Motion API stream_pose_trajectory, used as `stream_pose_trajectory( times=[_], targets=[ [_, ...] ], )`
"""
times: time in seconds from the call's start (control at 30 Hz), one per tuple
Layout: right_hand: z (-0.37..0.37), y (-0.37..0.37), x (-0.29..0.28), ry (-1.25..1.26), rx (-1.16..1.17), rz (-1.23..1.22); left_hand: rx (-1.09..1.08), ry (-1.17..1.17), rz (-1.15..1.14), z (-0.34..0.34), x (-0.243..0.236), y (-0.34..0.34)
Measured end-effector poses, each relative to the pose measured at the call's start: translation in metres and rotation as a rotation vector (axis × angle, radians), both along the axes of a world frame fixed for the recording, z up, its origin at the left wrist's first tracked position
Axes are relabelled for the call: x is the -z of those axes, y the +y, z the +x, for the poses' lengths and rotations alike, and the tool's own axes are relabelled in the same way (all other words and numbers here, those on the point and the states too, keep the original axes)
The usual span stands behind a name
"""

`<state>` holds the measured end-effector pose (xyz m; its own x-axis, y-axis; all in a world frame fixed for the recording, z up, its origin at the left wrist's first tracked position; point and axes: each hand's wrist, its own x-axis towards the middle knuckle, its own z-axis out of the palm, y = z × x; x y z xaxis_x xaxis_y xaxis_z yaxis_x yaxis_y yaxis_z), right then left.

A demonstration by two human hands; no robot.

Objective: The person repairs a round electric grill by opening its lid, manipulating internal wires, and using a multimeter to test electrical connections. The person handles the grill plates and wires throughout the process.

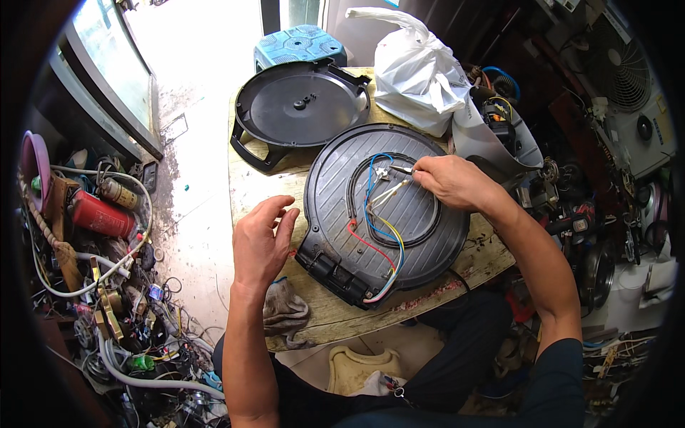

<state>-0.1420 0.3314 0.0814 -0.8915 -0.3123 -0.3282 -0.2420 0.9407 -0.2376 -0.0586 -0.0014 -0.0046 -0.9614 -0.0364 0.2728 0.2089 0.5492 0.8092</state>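
A round black electric griddle base (328, 214) lies on the wooden table with its ribbed inside facing up. A black ring-shaped element or tube (438, 214) sits on it, and blue, red, white and yellow-green wires (399, 251) run to its hinge side. My right hand (453, 182) is closed around a slim metal-tipped tool (402, 170), its kind mostly hidden by my fingers. Its tip is at a small silvery bracket (382, 173) inside the ring. My left hand (262, 239) hovers left of the base, fingers loosely bent and apart, holding nothing.
Behind the base lies a black round cover (285, 107); a blue stool (300, 46) stands beyond. A white plastic bag (417, 78) and a grey bin of parts (524, 146) are at the back right. A dirty glove (284, 310) lies near my left forearm. Scrap parts (135, 335) crowd the left floor.
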Motion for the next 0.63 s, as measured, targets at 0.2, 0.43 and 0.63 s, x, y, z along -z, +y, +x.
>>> stream_pose_trajectory(
  times=[0.2, 0.43, 0.63],
  targets=[
    [-0.0017, 0.0025, 0.0062, -0.008, 0.001, -0.053, -0.002, 0.014, -0.028, 0.0002, 0.0000, -0.0008],
    [-0.0015, 0.0032, 0.0053, -0.027, 0.034, -0.087, -0.008, 0.022, -0.052, 0.0002, 0.0026, -0.0027],
    [-0.0015, 0.0023, 0.0039, -0.029, 0.045, -0.080, -0.006, 0.010, -0.062, 0.0010, 0.0024, -0.0025]
  ],
)
